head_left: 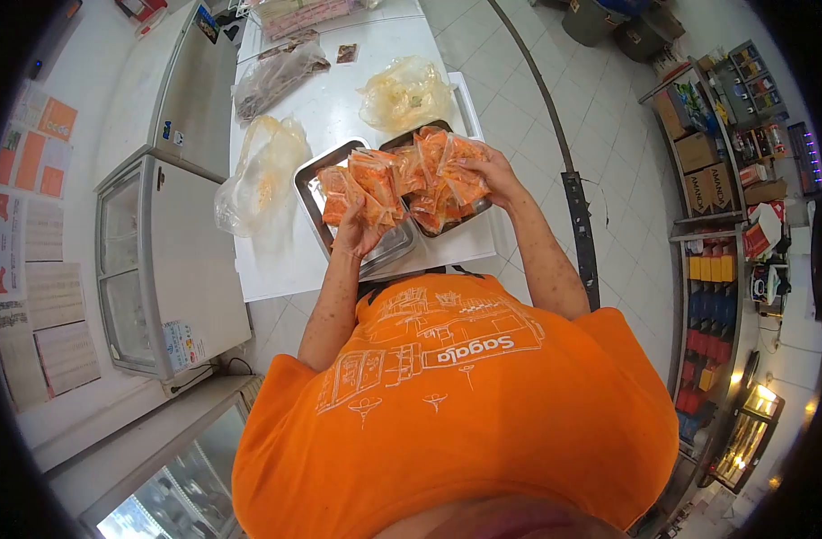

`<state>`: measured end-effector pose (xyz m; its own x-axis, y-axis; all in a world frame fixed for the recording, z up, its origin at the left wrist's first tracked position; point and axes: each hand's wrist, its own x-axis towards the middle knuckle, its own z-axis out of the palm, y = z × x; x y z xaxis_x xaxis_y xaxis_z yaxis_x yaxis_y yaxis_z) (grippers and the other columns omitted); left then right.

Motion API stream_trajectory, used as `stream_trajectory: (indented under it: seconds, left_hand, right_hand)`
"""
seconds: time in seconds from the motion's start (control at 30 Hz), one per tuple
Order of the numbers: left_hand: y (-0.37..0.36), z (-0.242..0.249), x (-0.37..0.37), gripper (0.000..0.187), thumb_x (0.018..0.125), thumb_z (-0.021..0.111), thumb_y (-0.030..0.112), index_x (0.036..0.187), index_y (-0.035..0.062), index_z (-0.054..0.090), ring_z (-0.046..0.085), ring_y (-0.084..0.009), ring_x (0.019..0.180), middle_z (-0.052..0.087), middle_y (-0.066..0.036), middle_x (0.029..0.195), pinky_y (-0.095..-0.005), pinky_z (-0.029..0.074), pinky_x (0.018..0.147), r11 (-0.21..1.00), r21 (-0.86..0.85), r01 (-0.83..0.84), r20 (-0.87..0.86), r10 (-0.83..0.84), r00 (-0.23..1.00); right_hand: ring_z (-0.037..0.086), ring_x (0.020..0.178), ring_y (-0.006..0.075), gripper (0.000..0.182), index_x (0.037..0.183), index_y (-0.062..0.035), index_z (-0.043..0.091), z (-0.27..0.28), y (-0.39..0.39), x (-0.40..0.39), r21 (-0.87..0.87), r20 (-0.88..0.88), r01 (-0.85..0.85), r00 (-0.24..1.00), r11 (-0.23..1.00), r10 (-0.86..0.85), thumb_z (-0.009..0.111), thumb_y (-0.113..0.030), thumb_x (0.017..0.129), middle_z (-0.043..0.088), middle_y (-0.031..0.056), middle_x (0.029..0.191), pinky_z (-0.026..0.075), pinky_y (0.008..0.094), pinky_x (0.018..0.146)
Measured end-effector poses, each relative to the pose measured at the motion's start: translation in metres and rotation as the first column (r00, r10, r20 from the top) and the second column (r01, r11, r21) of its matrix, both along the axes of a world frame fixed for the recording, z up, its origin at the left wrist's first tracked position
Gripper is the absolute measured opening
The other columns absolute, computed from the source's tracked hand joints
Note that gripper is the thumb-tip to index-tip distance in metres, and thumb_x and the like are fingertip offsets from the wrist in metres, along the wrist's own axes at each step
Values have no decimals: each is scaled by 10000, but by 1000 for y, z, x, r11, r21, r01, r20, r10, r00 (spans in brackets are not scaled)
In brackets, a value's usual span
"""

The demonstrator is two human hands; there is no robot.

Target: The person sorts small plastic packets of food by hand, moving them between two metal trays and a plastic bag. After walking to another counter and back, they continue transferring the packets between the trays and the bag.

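My left hand (359,234) is closed around several clear plastic packets of orange, shredded-looking food (371,184). My right hand (495,176) grips more of the same packets (460,166) at their right edge. Both bunches are held close together over two metal trays. Under my left hand is the silver tray (307,199), its bottom partly showing. More orange packets (436,214) lie in the darker tray (475,212) on the right, below my right hand. The packets hide some of my fingertips and much of both trays.
Crumpled plastic bags lie on the white table (258,280): one bag (265,171) at left, another bag (405,94) behind the trays. Farther back are a greyish bag (280,79) and a small packet (347,53). Freezers (191,260) stand left, shelves (698,193) right.
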<state>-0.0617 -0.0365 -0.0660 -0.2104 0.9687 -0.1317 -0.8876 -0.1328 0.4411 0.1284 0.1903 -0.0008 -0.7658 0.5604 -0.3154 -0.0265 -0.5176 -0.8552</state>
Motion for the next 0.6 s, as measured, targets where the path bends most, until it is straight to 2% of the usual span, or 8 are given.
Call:
stream_trajectory:
  seconds: [0.03,0.13,0.23,0.33,0.43,0.53,0.6]
  left_hand:
    - [0,-2,0,693,862,674,408,1420,157,349,536,-282,1193,508,-79,1330,-628,385,1023,1000,4,-1,7,1,1000]
    - [-4,0,2,687,851,703,307,1407,120,345,547,-314,1161,510,-118,1307,-628,450,972,998,-16,-68,99,69,993]
    - [-8,7,4,691,847,705,319,1406,123,349,549,-312,1160,510,-116,1308,-622,442,983,997,-21,-77,101,78,992]
    - [-11,9,5,701,843,709,319,1409,122,346,541,-311,1175,503,-118,1321,-617,438,987,996,-25,-81,81,82,993]
    - [-12,4,4,707,844,710,312,1415,119,340,532,-313,1190,493,-118,1335,-602,444,987,996,-13,-85,96,86,992]
    - [-13,3,5,704,849,707,303,1418,113,337,525,-319,1201,483,-122,1350,-574,459,985,995,-16,-98,106,99,989]
    - [-11,4,4,696,853,703,293,1417,111,338,516,-323,1214,479,-124,1359,-558,465,985,994,-18,-104,102,105,989]
  right_hand:
    - [637,1038,200,459,1294,13,475,-2,2,1,-44,12,1,1000,999,0,624,-15,861,605,122,1165,559,336,888]
    - [642,1034,207,426,1280,14,484,-2,5,-1,-76,46,-9,999,997,12,609,-26,875,610,134,1157,565,333,876]
    - [647,1023,208,413,1281,13,483,-3,11,-4,-21,35,-16,999,1000,17,603,-17,887,612,132,1151,570,332,862]
    - [648,1005,190,365,1249,13,495,7,11,-5,2,-49,49,998,999,-49,604,-22,902,617,123,1134,575,323,839]
    - [639,984,178,374,1220,12,533,3,15,-9,146,-63,120,992,982,-112,663,-51,876,626,112,1123,557,307,839]
    - [640,960,172,346,1195,5,542,-8,13,-17,115,-191,261,953,958,-236,665,-57,878,628,109,1117,544,304,809]
    - [642,944,182,365,1202,6,537,-33,20,-22,350,-68,251,968,902,-243,675,-73,873,628,111,1121,533,314,798]
